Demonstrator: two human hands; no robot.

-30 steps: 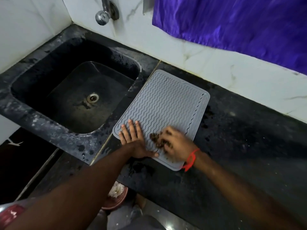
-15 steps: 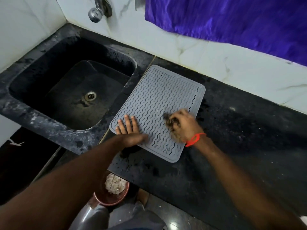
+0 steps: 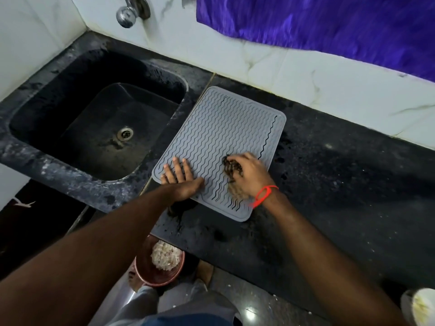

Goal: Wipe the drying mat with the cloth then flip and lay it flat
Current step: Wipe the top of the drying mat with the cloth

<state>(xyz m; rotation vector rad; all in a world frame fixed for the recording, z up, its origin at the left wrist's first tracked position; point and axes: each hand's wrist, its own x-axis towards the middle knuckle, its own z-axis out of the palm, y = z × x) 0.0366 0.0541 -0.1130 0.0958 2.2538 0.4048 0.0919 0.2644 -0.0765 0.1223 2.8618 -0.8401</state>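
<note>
A grey ribbed drying mat (image 3: 219, 135) lies flat on the black counter, just right of the sink. My left hand (image 3: 181, 178) presses flat on the mat's near left corner with straight fingers. My right hand (image 3: 249, 176), with a red thread round its wrist, grips a dark brown bunched cloth (image 3: 231, 170) against the mat's near right part. Most of the cloth is hidden under my fingers.
A black stone sink (image 3: 98, 128) with a metal drain sits to the left, a tap (image 3: 128, 10) above it. Purple fabric (image 3: 329, 27) hangs on the white wall behind. The black counter (image 3: 341, 196) stretches right. Below the counter edge stands a reddish bowl (image 3: 160, 267).
My right hand with the cloth slid from the mat's near middle toward its right side. My left hand stays pressed on the near left corner. The camera shifted slightly.
</note>
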